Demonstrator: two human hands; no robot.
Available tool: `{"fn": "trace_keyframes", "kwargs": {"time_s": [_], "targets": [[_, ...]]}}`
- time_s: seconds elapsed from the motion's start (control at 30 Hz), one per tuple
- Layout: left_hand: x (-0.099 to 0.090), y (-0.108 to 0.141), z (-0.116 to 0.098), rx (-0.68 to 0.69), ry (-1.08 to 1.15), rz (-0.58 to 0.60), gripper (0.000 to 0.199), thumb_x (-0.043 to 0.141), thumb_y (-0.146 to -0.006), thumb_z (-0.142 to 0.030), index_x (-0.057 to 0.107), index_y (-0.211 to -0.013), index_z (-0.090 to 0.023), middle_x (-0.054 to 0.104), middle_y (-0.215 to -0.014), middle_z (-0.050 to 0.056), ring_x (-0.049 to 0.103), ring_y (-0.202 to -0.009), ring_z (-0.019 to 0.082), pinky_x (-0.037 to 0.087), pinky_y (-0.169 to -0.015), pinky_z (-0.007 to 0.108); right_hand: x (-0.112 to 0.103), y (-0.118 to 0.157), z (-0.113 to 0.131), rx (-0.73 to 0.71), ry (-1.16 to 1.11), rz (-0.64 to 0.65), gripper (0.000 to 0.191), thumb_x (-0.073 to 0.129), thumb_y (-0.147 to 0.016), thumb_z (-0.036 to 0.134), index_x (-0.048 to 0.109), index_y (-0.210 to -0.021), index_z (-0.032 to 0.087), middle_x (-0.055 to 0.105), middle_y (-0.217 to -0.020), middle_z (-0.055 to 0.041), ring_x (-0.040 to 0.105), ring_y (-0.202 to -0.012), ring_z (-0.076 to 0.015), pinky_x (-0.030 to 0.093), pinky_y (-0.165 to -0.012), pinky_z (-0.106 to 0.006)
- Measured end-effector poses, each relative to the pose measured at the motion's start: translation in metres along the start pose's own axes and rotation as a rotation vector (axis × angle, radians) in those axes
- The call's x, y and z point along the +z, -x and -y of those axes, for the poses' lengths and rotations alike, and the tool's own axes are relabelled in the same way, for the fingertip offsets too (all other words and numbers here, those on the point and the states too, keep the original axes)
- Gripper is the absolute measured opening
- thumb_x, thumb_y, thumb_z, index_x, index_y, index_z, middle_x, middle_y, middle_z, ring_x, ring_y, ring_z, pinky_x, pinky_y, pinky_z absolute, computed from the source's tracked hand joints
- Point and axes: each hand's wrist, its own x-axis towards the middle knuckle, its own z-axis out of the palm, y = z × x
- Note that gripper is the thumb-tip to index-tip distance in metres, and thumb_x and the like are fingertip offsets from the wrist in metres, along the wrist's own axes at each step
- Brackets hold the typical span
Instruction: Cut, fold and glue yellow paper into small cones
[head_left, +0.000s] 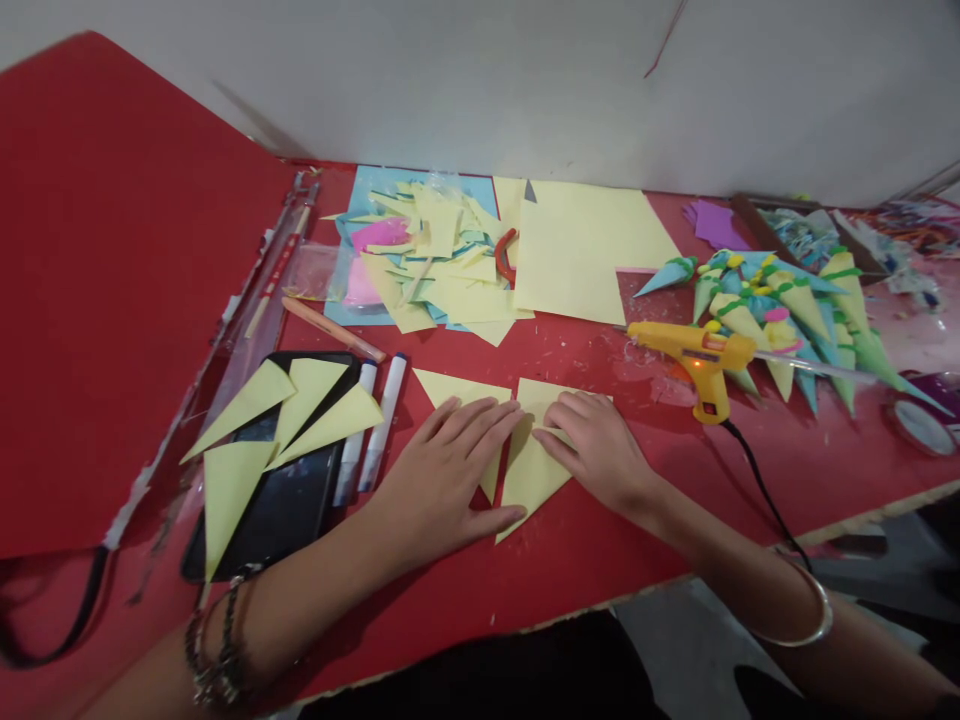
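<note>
My left hand (450, 470) lies with its fingers stretched out over a pale yellow paper triangle (450, 388), and its thumb rests at the lower part of a second yellow paper piece (525, 472). That second piece, pointed toward me, is gripped near its upper part by the bent fingers of my right hand (596, 445). The fingertips partly hide its surface. Left of my hands, several rolled yellow paper cones (307, 395) rest on a black phone-like slab (292, 515). Two white markers (382, 425) lie beside them.
A yellow glue gun (694, 355) with a lit orange light lies right of my hands, its cord trailing off the table edge. Behind it are several decorated paper cones (795, 300). Paper scraps (450, 270) and yellow sheets (574, 250) lie at the back, near the wall.
</note>
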Motion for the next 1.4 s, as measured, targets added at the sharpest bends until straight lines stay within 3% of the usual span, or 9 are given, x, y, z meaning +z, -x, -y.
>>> {"fn": "trace_keyframes", "kwargs": {"time_s": [0.27,0.47,0.77,0.93,1.07,1.23,1.4], "targets": [[0.001,0.005,-0.004,-0.040,-0.110,-0.099,0.077,0.041,-0.077,-0.063,0.021,-0.139,-0.020,0.032,-0.143,0.009,0.029,-0.130,0.026,-0.011,-0.106,0.050,-0.002,-0.002,0.003,0.029,-0.028,0.019,0.021,0.044,-0.087,0.026,0.049,-0.069,0.018,0.055,-0.069,-0.0014,0.049,-0.068,-0.0159,0.030,-0.063,-0.027],[-0.001,0.011,-0.003,0.066,-0.073,-0.025,0.055,0.036,-0.084,-0.055,0.040,-0.129,-0.025,0.044,-0.136,0.003,0.036,-0.126,0.022,-0.002,-0.110,0.044,-0.002,-0.003,0.003,0.049,-0.046,0.025,0.020,0.042,-0.087,0.025,0.048,-0.069,0.018,0.055,-0.070,-0.0012,0.049,-0.069,-0.0159,0.030,-0.064,-0.028],[-0.001,0.012,0.002,0.096,-0.023,0.059,0.058,0.041,-0.082,-0.055,0.031,-0.134,-0.032,0.035,-0.142,-0.002,0.030,-0.129,0.024,-0.006,-0.108,0.048,-0.001,-0.003,0.003,0.062,-0.064,0.032,0.020,0.043,-0.087,0.025,0.049,-0.070,0.018,0.056,-0.071,-0.0007,0.050,-0.070,-0.0160,0.031,-0.065,-0.028],[-0.002,0.012,0.004,0.082,-0.015,0.075,0.064,0.045,-0.078,-0.056,0.027,-0.136,-0.034,0.029,-0.144,-0.003,0.028,-0.130,0.025,-0.010,-0.107,0.048,-0.007,0.003,0.002,-0.042,0.029,-0.048,0.015,0.044,-0.087,0.025,0.056,-0.086,0.016,0.059,-0.081,-0.0051,0.052,-0.077,-0.0188,0.037,-0.071,-0.031],[-0.003,0.012,0.005,0.082,-0.016,0.069,0.066,0.049,-0.075,-0.053,0.030,-0.135,-0.034,0.029,-0.144,-0.003,0.027,-0.130,0.025,-0.006,-0.107,0.048,-0.017,0.019,0.009,-0.199,0.120,-0.182,0.017,0.043,-0.087,0.019,0.059,-0.094,0.019,0.060,-0.091,-0.0067,0.051,-0.086,-0.0190,0.035,-0.087,-0.036],[-0.004,0.012,0.004,0.082,-0.015,0.060,0.066,0.053,-0.072,-0.048,0.033,-0.133,-0.033,0.032,-0.143,-0.003,0.029,-0.130,0.024,-0.005,-0.107,0.046,-0.018,0.041,0.026,-0.467,0.002,-0.019,0.023,0.039,-0.089,0.027,0.057,-0.101,0.020,0.060,-0.082,-0.0010,0.051,-0.078,-0.0135,0.024,-0.100,-0.037],[-0.004,0.014,0.005,0.080,-0.003,0.077,0.069,0.055,-0.069,-0.044,0.031,-0.134,-0.033,0.030,-0.144,-0.003,0.027,-0.130,0.024,-0.006,-0.107,0.047,-0.011,0.044,0.029,-0.531,-0.025,0.037,0.034,0.035,-0.090,0.037,0.053,-0.111,0.016,0.060,-0.092,-0.0028,0.048,-0.089,-0.0153,0.020,-0.101,-0.038]]}}
